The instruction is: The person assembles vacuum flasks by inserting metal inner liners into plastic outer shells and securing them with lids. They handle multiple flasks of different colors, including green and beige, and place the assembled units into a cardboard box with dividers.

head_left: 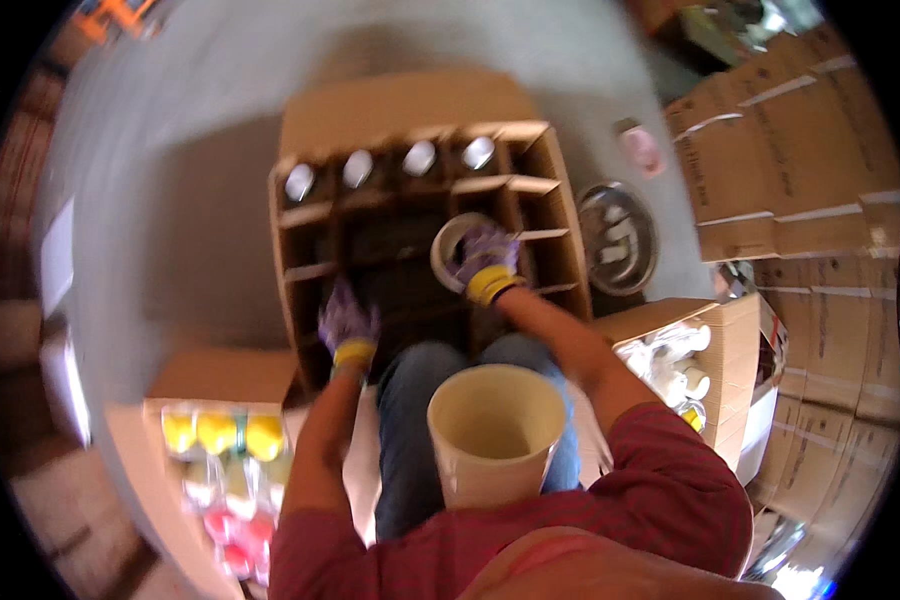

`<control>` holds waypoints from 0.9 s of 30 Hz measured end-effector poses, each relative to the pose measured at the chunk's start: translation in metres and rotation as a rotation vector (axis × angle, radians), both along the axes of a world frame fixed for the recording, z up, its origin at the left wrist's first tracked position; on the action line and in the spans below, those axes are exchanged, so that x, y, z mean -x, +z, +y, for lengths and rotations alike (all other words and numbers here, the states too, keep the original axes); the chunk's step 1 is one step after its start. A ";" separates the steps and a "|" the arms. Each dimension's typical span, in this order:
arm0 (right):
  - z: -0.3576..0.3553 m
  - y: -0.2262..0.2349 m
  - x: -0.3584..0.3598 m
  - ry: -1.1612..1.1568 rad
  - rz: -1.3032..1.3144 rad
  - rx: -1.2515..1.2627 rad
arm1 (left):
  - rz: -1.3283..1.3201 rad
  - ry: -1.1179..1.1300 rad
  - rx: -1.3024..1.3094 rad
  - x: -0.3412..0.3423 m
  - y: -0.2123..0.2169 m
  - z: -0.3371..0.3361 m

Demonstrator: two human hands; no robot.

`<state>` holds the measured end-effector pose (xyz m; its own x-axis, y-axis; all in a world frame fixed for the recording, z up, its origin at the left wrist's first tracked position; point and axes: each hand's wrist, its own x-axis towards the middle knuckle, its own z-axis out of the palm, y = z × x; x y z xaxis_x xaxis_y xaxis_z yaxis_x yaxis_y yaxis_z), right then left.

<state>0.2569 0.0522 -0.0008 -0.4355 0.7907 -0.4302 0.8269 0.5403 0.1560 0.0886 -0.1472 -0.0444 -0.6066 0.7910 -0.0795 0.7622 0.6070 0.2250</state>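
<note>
Cream tub foremost; right fingers curled over cup.

Smooth grey floor, possibly concrete, spreads out beyond both the left hand and the right hand. A soft, broad shadow darkens it to the left of the left hand. Well to the right of the right hand, brown cardboard cartons are stacked in a wall-like bank, their seams crossed by pale strips. Far to the left of the left hand, the room's edge is dim, with reddish-brown stacked shapes too blurred to identify and a glaring white patch. Far ahead and left of the hands is a bright orange object. Bluish-white glare shines behind and right of the right hand.
</note>
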 end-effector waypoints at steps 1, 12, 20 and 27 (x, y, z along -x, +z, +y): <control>0.002 0.006 0.005 -0.004 -0.039 0.038 | -0.069 0.016 0.018 0.002 0.007 0.000; 0.002 0.012 -0.002 -0.030 0.182 0.015 | 0.090 -0.011 0.004 -0.003 -0.032 -0.008; -0.005 0.006 0.002 -0.014 0.190 -0.041 | 0.016 0.012 -0.031 -0.001 -0.021 -0.012; 0.001 0.011 -0.001 -0.016 0.098 0.028 | 0.005 -0.019 0.003 -0.003 -0.019 -0.009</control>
